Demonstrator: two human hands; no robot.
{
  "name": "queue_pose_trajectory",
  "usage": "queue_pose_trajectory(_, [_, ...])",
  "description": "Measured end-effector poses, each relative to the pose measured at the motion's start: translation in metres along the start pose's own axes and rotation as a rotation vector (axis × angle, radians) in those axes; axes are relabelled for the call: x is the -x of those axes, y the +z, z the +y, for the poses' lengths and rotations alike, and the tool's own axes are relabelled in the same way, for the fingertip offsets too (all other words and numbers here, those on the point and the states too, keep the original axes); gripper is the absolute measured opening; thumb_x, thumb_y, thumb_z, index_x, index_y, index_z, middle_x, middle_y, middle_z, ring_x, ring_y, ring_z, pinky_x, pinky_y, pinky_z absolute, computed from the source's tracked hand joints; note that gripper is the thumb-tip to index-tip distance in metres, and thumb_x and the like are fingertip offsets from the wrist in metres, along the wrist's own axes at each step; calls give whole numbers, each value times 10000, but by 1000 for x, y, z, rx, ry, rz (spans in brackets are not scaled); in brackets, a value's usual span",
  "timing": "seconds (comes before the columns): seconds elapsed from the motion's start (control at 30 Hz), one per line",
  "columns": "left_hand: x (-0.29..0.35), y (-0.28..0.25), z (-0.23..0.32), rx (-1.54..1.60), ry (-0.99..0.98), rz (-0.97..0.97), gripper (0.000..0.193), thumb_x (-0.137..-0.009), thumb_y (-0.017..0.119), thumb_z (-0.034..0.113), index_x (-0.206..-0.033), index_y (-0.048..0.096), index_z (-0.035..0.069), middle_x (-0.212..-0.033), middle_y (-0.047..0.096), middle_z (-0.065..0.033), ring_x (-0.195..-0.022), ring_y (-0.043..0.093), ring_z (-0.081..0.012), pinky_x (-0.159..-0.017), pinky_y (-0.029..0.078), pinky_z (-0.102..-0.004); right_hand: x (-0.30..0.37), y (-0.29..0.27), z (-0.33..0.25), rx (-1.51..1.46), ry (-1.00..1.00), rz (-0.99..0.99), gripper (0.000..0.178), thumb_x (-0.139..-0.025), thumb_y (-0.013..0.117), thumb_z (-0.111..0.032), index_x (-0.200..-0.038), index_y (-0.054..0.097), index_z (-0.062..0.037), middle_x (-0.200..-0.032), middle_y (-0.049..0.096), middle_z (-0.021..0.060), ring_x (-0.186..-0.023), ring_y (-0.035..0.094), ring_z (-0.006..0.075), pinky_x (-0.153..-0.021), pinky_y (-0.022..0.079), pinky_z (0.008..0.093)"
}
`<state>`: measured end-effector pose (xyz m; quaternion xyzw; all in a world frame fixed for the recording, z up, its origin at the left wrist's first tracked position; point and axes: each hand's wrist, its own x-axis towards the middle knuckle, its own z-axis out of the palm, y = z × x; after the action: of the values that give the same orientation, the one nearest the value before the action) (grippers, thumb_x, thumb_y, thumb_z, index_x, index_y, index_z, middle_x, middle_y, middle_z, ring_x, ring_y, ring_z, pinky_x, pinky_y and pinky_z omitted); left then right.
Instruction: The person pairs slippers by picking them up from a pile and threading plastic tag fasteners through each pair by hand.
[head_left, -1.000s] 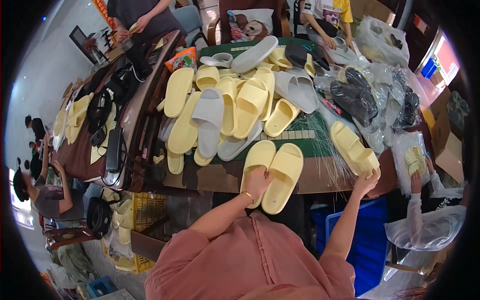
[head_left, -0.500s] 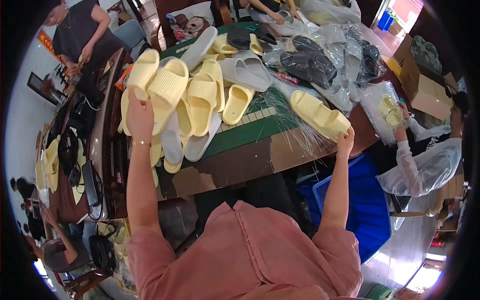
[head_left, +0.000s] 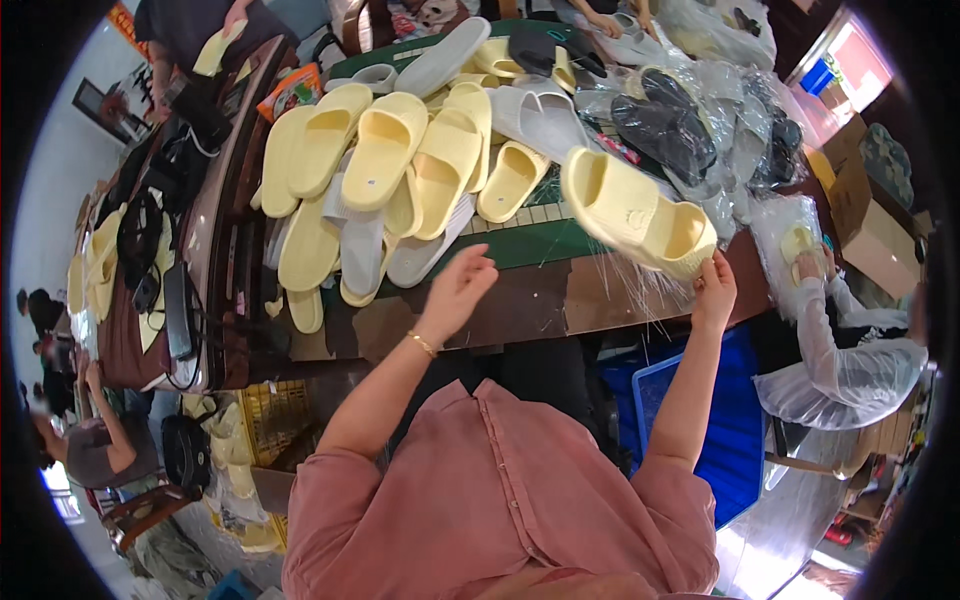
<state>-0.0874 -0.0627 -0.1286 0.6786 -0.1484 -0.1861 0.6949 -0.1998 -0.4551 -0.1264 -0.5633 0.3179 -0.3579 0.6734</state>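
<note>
brown-edged worktable (head_left: pixel 530 310), under slipper pile (head_left: pixel 445 170), the landmark. left hand (head_left: pixel 460 290): near side of pile, fingers loosely parted, empty; two yellow slippers (head_left: pixel 383 150) now released atop pile, leaving it free. right hand (head_left: pixel 714 288): right of pile, pinching yellow footwear (head_left: pixel 638 215) by one end, now raised.

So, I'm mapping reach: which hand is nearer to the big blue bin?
Right. The right hand is above the bin in the picture, by the table's near edge; the left hand is farther away, up and to the bin's left.
</note>
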Motion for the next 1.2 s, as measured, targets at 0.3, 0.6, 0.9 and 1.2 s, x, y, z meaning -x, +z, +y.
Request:
queue_pose_trajectory(0.3, [27, 19, -21, 440, -237, 426, 347, -947, 484, 320, -1117, 520, 20, -975, 616, -61, -802, 593, -122, -606, 510, -250, 88, 77, 54, 146, 159, -445, 312, -848, 568, -25, -1155, 534, 24, -865, 599, 13, -715, 518, 60, -637, 413, 195])
queue_pose_trajectory(0.6, [51, -87, -26, 197, -89, 560, 332, -907, 487, 249, -1056, 597, -27, -963, 647, -75, -869, 605, -142, -729, 470, -268, 49, 26, 61, 123, 100, -385, 270, -867, 508, -9, -1131, 566, 4, -939, 612, 28, -785, 552, 84, -687, 441, 208])
queue_pose_trajectory(0.9, [-14, -55, -32, -70, -325, 95, 470, -879, 563, 294, -1204, 502, -40, -1099, 597, -120, -980, 564, -201, -867, 430, -303, 71, 118, 63, 474, -326, -878, 283, -790, 569, -67, -1066, 614, -28, -1047, 599, 116, -964, 572, 224, -843, 455, 312])
queue_pose_trajectory(1.2, [30, -9, -83, -809, 118, 300, 722, -792, 640, 352, -1348, 340, 1, -1379, 310, -252, -1245, 327, -415, -1035, 282, -455, 120, 131, 119, 846, -645, -734, 477, -778, 640, -212, -1228, 517, -108, -1312, 443, 139, -1224, 381, 344, -991, 326, 457])
